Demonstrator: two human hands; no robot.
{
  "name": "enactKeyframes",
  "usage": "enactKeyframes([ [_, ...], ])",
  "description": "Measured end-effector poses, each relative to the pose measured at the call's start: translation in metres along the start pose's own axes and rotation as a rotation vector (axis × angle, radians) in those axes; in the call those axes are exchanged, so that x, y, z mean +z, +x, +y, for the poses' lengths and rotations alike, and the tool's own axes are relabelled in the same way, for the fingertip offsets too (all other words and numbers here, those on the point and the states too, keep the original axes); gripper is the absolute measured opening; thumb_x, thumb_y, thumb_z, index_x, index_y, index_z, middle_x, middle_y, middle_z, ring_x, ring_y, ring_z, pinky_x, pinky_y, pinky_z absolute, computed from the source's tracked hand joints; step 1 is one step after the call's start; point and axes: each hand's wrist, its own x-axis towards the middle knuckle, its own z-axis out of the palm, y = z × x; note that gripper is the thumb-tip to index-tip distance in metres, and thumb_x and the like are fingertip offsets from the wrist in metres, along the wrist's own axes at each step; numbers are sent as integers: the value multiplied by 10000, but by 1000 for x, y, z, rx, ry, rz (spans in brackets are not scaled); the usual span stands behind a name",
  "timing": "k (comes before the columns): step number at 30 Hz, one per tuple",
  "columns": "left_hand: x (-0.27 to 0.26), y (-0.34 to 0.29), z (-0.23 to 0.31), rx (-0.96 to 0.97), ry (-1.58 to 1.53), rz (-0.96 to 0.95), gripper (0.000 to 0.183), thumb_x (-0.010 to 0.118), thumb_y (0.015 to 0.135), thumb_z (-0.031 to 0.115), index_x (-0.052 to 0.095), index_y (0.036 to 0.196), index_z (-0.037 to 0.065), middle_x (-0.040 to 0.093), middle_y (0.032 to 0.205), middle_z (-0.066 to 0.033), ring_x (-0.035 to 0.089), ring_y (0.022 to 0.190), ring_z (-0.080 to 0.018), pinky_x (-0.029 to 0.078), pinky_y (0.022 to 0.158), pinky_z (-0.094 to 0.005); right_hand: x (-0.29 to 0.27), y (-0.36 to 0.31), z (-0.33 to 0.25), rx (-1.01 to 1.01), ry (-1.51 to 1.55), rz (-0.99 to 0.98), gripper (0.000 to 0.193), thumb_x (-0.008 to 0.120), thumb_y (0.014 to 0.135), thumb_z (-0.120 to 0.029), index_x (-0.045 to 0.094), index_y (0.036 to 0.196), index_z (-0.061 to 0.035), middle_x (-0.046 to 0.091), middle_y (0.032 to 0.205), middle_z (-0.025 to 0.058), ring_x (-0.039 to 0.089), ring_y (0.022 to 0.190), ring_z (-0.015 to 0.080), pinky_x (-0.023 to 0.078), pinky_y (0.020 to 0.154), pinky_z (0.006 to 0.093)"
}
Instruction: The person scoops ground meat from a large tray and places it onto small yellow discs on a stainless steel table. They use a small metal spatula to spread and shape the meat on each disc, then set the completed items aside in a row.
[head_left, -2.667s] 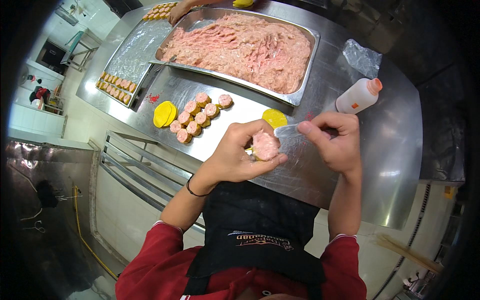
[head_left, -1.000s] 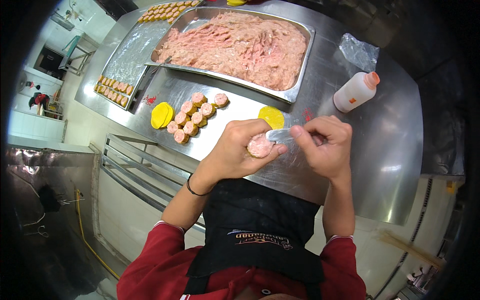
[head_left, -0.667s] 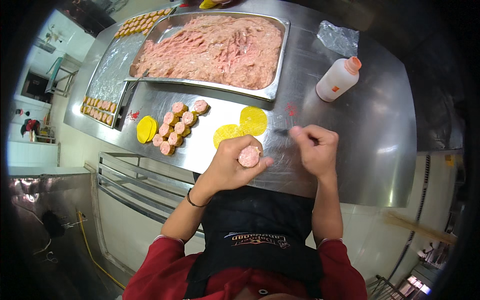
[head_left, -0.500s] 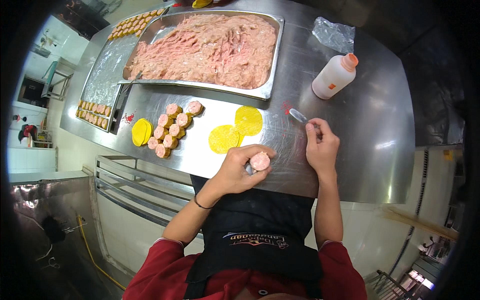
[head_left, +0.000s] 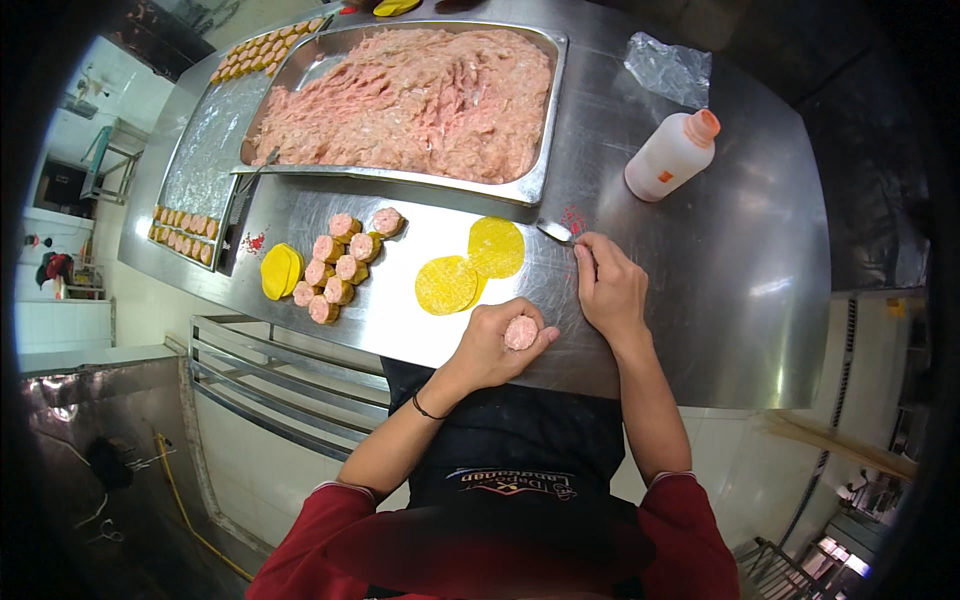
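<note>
Item: stuffed dumpling, pink filling showing at the top, gripped in our left hand, fingers curled shut around it, held just above the near edge of the steel table

Item: our right hand, resting on the table, fingers closed on a small metal spatula whose blade lies flat beside the wrappers

Item: two round yellow wrappers, overlapping, just ahead of both hands

Item: finished dumplings, clustered to the left, next to a small stack of wrappers

Item: large steel tray of minced pink filling, far side; white squeeze bottle with orange cap to the right

Risk, as we judge it: the dumpling sits near the table edge, so a loosened grip could drop it to the floor; too hard a squeeze could push filling out of the open top
</note>
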Motion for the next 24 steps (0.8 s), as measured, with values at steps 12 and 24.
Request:
enactKeyframes([
  [12, -7, -1, 7, -110, -163, 18, 248, 837, 899, 128, 743, 1093, 5, 784, 965, -115, 750, 923, -211, 568, 871, -329, -7, -9, -8, 183, 467, -3, 101, 661, 1034, -91, 709, 1082, -17, 704, 768, 110, 646, 623, 158, 502, 611, 298],
  [24, -53, 28, 37, 39, -62, 137, 268, 906, 839, 172, 712, 891, -5, 764, 794, -113, 720, 723, -163, 556, 689, -323, -45, -11, -65, -63, 551, -71, 59, 700, 976, -22, 721, 1026, 0, 716, 793, 96, 660, 650, 140, 509, 607, 279],
])
